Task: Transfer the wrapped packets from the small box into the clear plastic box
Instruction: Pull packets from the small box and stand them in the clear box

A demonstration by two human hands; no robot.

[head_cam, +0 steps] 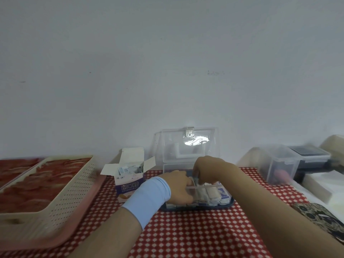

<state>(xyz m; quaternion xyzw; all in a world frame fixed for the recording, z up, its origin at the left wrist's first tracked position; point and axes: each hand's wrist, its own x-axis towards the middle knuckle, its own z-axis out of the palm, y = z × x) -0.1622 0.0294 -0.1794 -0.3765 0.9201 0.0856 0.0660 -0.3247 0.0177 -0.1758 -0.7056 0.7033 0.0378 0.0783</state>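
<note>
A small white and purple cardboard box point(128, 181) stands open on the red patterned cloth, with several wrapped packets point(125, 170) showing at its top. Right of it sits the clear plastic box point(210, 196) on a dark blue base, its lid point(188, 146) tilted up against the wall. Bandage rolls and wrapped packets point(222, 194) lie inside. My left hand point(179, 187), with a light blue wrist sleeve, rests at the box's left front corner. My right hand point(206, 168) reaches over the box, fingertips pinched low inside it; what they hold is hidden.
A beige perforated tray point(61, 190) on a pink one fills the left side. A clear lidded container point(279, 162) and a dark device point(309, 157) stand at the right, with white foam blocks point(316, 185). The wall runs close behind everything.
</note>
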